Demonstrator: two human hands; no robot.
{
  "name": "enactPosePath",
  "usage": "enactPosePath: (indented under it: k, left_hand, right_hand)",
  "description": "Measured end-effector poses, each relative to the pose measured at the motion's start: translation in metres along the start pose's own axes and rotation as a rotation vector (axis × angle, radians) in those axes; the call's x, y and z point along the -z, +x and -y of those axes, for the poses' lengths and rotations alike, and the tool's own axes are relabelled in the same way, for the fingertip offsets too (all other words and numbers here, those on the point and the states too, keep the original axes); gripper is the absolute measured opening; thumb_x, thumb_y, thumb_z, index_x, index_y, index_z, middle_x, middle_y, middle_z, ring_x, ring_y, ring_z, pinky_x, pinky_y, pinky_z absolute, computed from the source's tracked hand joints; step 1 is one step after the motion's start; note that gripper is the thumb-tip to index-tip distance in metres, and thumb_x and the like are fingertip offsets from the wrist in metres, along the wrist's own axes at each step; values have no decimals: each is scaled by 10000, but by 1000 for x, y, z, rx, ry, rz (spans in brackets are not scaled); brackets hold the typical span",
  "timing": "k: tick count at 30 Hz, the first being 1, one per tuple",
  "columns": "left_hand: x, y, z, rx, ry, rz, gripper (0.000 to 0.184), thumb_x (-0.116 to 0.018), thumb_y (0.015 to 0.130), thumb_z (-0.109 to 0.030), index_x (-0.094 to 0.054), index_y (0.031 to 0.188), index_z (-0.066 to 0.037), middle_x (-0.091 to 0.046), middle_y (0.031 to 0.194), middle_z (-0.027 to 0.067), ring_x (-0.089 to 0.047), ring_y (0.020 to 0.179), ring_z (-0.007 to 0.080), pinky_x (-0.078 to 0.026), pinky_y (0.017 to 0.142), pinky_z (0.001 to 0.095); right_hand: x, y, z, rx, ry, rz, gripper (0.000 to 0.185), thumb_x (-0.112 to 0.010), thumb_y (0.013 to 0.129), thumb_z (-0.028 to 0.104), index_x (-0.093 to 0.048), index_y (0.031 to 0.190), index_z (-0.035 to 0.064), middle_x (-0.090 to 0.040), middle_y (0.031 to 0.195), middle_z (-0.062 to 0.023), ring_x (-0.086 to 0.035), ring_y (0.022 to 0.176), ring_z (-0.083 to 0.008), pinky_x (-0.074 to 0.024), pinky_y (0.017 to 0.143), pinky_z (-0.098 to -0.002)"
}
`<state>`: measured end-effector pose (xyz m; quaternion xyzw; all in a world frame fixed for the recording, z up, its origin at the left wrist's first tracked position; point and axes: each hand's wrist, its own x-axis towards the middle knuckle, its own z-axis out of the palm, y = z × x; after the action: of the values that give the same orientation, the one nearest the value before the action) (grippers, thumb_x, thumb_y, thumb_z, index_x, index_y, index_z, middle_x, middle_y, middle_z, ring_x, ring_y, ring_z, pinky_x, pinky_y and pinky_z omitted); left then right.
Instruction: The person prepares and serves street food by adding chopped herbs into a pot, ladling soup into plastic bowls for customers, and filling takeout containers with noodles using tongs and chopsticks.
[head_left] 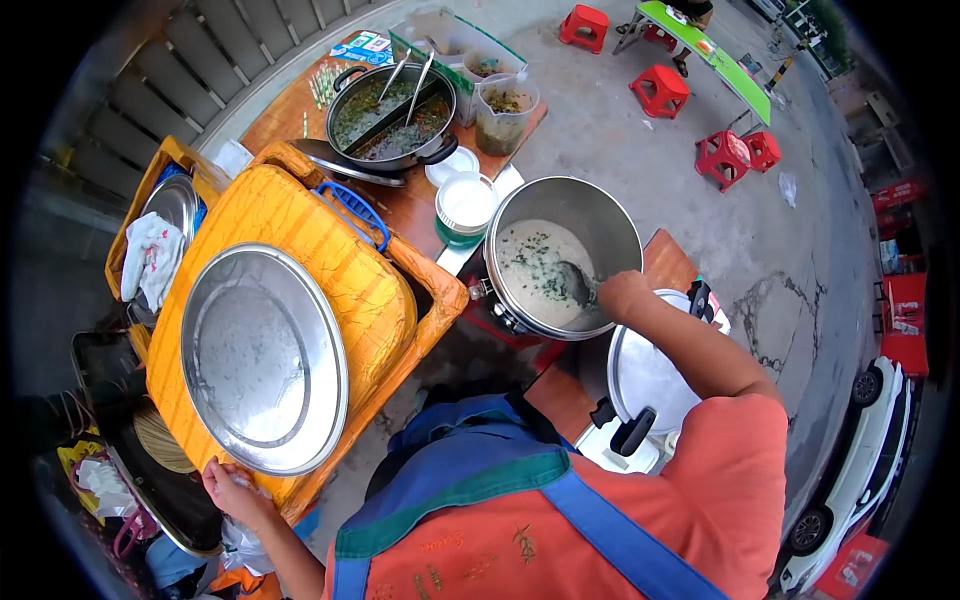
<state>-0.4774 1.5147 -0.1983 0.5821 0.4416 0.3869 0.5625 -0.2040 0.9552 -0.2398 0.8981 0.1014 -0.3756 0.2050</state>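
My right hand [624,297] is closed round the handle of a ladle [575,284], whose bowl dips into a milky soup [535,262] flecked with chopped greens. The soup is in a tall stainless steel pot [620,222]. My left hand [235,489], fingers curled, is at the near corner of a large yellow box [385,310], with clear plastic [245,545] just below it. What those fingers hold, if anything, is hidden. A round metal tray [265,360] lies on the yellow box, close to my left hand.
A divided pot of broth [390,115] with two utensils stands on a wooden table [290,125], beside a plastic jug [505,115]. White lids [466,203] sit left of the soup pot. A lidded pot [650,365] stands near my right arm. Red stools [660,92] are beyond.
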Motion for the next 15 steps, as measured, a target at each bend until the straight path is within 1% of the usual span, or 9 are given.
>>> enactPosePath:
  k: [1, 3, 6, 8, 9, 11, 12, 13, 15]
  left_hand:
    - [1, 0, 1, 4, -7, -3, 117, -516, 904, -155, -525, 944, -45, -466, 640, -2, -403, 513, 47, -313, 441, 167]
    - [1, 0, 1, -14, 6, -9, 119, -515, 904, -157, -527, 944, -46, -465, 636, -4, -397, 508, 49, -308, 440, 171]
    - [4, 4, 5, -28, -2, -17, 118, -512, 905, -161, -530, 939, -50, -465, 632, -5, -389, 498, 50, -303, 438, 173]
    - [9, 7, 7, 13, -9, 9, 123, -516, 905, -165, -534, 948, -51, -467, 638, -7, -396, 515, 47, -303, 446, 169]
    - [11, 10, 10, 6, -7, 19, 127, -518, 905, -167, -534, 956, -51, -467, 639, -9, -401, 524, 46, -303, 447, 167]
    - [12, 11, 12, 17, -5, 23, 127, -516, 906, -163, -534, 963, -51, -476, 662, -11, -415, 544, 43, -313, 454, 162]
    - [12, 13, 12, 23, 17, 4, 127, -515, 907, -159, -533, 971, -51, -485, 684, -13, -429, 564, 40, -322, 460, 157]
    - [13, 14, 12, 20, 11, 11, 127, -515, 907, -159, -533, 971, -51, -485, 684, -13, -429, 564, 40, -322, 460, 157]
    - [14, 15, 13, 45, -27, -33, 121, -507, 912, -150, -534, 977, -52, -503, 743, -18, -455, 600, 34, -346, 476, 147]
  right_hand:
    - [8, -7, 11, 110, -101, 32, 254, -525, 792, 141, -660, 995, 70, -632, 1049, -137, -603, 1011, -251, -489, 809, -367]
    - [16, -6, 28, 183, -158, 74, 253, -523, 794, 141, -659, 1001, 88, -635, 1037, -128, -601, 1012, -263, -489, 810, -371]
    - [37, 1, 32, 133, -8, 70, 261, -518, 816, 128, -654, 1031, 70, -622, 1097, -120, -580, 1058, -256, -473, 842, -355]
    - [36, 6, 30, 125, -25, -97, 274, -526, 829, 164, -635, 1061, 67, -634, 1048, -119, -600, 1006, -264, -485, 817, -359]
    - [33, 13, 26, 98, -26, -102, 274, -526, 829, 164, -635, 1061, 67, -634, 1048, -119, -600, 1006, -264, -485, 817, -359]
    - [22, 30, 18, 69, 37, -427, 288, -537, 837, 196, -623, 1087, 81, -638, 997, -118, -609, 952, -276, -494, 791, -361]
    - [17, 42, 14, -42, 115, -479, 282, -556, 826, 217, -637, 1063, 87, -635, 973, -107, -609, 924, -262, -506, 754, -358]
    - [10, 45, 11, -50, 118, -483, 282, -556, 826, 217, -637, 1063, 87, -635, 973, -107, -609, 924, -262, -506, 754, -358]
    - [-3, 44, 4, 103, -303, -402, 279, -465, 892, 220, -632, 1016, 35, -628, 947, -118, -621, 890, -273, -515, 651, -377]
